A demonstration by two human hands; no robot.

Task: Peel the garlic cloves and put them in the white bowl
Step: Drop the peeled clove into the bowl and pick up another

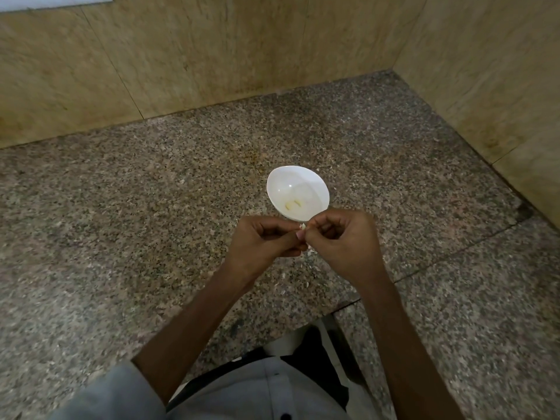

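A white bowl (pixel 303 180) stands on the speckled granite counter, with a pale peeled clove (pixel 292 205) lying inside near its front wall. Just in front of the bowl, my left hand (pixel 262 245) and my right hand (pixel 345 241) meet above the counter. Both pinch a small garlic clove (pixel 302 227) between their fingertips; only a whitish tip of it shows, the rest is hidden by my fingers.
Bits of papery garlic skin (pixel 312 250) lie on the granite counter (pixel 151 222) under and in front of my hands. Beige stone walls (pixel 212 50) close the counter at the back and right. The counter's front edge (pixel 342 306) steps back near my body.
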